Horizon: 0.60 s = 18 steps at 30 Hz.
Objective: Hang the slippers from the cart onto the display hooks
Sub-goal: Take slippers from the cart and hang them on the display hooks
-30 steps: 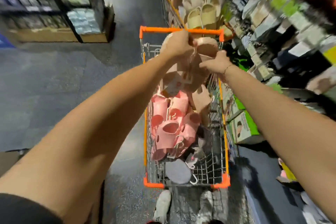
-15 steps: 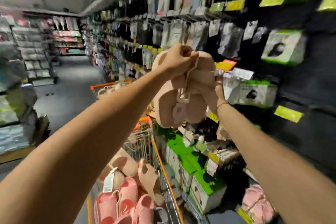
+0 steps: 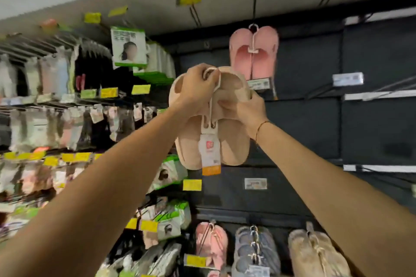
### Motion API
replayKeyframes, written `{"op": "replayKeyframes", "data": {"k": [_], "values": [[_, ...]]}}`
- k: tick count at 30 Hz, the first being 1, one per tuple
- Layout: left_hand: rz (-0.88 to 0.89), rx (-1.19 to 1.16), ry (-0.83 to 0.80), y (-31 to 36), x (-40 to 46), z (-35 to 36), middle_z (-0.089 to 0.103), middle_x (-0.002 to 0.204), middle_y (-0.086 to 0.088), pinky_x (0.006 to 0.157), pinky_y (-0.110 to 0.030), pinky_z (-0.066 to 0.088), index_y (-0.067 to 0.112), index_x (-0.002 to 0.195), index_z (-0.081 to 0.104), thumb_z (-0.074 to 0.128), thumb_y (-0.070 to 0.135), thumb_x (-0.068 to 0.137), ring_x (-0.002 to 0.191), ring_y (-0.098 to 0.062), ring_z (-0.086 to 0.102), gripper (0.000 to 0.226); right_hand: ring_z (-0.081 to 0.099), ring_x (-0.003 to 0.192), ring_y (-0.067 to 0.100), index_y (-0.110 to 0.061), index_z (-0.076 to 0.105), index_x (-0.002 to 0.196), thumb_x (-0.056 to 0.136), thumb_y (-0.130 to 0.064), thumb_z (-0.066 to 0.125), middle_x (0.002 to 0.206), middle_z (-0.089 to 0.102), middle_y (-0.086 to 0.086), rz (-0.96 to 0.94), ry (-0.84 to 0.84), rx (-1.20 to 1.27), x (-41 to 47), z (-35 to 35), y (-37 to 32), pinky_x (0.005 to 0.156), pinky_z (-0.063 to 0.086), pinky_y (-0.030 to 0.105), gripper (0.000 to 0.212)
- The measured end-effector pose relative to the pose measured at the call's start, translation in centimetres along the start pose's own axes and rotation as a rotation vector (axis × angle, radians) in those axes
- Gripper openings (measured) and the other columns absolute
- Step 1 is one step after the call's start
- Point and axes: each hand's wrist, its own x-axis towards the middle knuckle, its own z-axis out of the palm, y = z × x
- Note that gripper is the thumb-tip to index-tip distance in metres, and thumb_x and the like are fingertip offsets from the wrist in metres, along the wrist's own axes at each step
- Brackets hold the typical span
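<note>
Beige slippers held up at the dark display wall — both hands on the pair.

Left to right: left hand curls its fingers round the white hanger loop at the top; beige slippers hang below, tag dangling; right hand grips their right side. Above right — pink slippers hang on a display hook.

Nothing legible. Red logo square on white hang tag of beige slippers — characters too blurred to read. Yellow shelf price labels and white label on dark panel — print unreadable.
</note>
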Motion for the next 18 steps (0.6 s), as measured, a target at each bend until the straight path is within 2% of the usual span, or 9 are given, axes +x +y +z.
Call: {"op": "replayKeyframes", "data": {"k": [2,3,5,7,9,12,14,16,18], "values": [[0.054,-0.021,0.032,2.3,1.5,2.7,0.065,0.095,0.007,0.07,-0.003,0.04,0.014,0.109,0.069,0.061,0.025,0.095,0.082,-0.004,0.058,0.019,0.07,0.092,0.02,-0.025,0.067,0.11,0.055,-0.041,0.093,0.102,0.071,-0.002,-0.043,0.067,-0.017,2.2,-3.3,-2.0,0.075,0.061,0.037,0.064],[0.076,-0.02,0.05,3.0,2.2,3.9,0.064,0.103,0.005,0.079,-0.007,0.043,0.015,0.114,0.067,0.061,0.027,0.095,0.09,-0.008,0.058,0.024,0.07,0.092,0.021,-0.026,0.066,0.109,0.05,-0.045,0.094,0.102,0.071,-0.002,-0.067,0.095,-0.042,3.4,-4.8,-2.9,0.075,0.061,0.037,0.067],[0.101,0.075,0.094,3.9,3.6,6.0,0.058,0.123,-0.002,0.101,-0.03,0.042,0.018,0.128,0.06,0.054,0.034,0.095,0.112,-0.018,0.054,0.038,0.07,0.092,0.021,-0.025,0.065,0.102,0.044,-0.044,0.095,0.102,0.072,-0.001,-0.097,0.115,-0.053,5.6,-7.5,-4.9,0.076,0.061,0.039,0.067],[0.048,0.225,0.137,4.0,5.2,7.8,0.044,0.142,-0.007,0.109,-0.043,0.029,0.02,0.145,0.045,0.051,0.038,0.094,0.131,-0.028,0.04,0.054,0.071,0.09,0.022,-0.025,0.065,0.099,0.037,-0.046,0.095,0.101,0.072,-0.001,-0.103,0.135,-0.041,8.0,-9.5,-6.9,0.076,0.062,0.043,0.072],[-0.137,0.267,0.155,3.8,7.0,9.4,0.03,0.154,-0.011,0.113,-0.051,0.023,0.023,0.155,0.026,0.05,0.052,0.095,0.14,-0.036,0.028,0.071,0.071,0.089,0.021,-0.024,0.066,0.101,0.03,-0.05,0.092,0.1,0.073,-0.001,-0.132,0.155,-0.025,10.9,-11.0,-8.7,0.075,0.062,0.044,0.08],[-0.318,-0.008,0.034,3.3,10.6,11.9,0.022,0.161,-0.015,0.116,-0.056,0.028,0.023,0.16,0.006,0.043,0.074,0.089,0.142,-0.041,0.031,0.095,0.07,0.09,0.023,-0.019,0.065,0.111,0.034,-0.05,0.092,0.102,0.071,0.001,-0.174,0.155,-0.012,15.6,-12.1,-11.0,0.077,0.062,0.044,0.087],[-0.298,-0.188,-0.009,3.1,13.0,13.0,0.035,0.156,-0.013,0.111,-0.05,0.039,0.024,0.16,0.007,0.045,0.074,0.089,0.136,-0.038,0.043,0.095,0.07,0.088,0.025,-0.014,0.065,0.113,0.037,-0.047,0.092,0.102,0.07,0.004,-0.166,0.133,-0.003,18.6,-12.5,-12.3,0.078,0.061,0.044,0.088],[-0.266,-0.211,0.017,3.2,14.8,13.8,0.044,0.149,-0.012,0.107,-0.048,0.043,0.027,0.158,0.013,0.047,0.075,0.086,0.129,-0.036,0.049,0.092,0.07,0.086,0.027,-0.01,0.065,0.112,0.041,-0.043,0.092,0.099,0.071,0.006,-0.147,0.101,-0.007,21.2,-12.6,-13.3,0.079,0.061,0.046,0.084],[-0.264,-0.186,0.053,3.1,16.5,14.5,0.044,0.148,-0.012,0.106,-0.052,0.044,0.032,0.156,0.016,0.046,0.079,0.08,0.127,-0.037,0.049,0.094,0.068,0.088,0.027,-0.008,0.063,0.116,0.053,-0.038,0.092,0.099,0.07,0.007,-0.131,0.067,-0.041,23.1,-12.5,-14.0,0.083,0.059,0.047,0.076]]}}
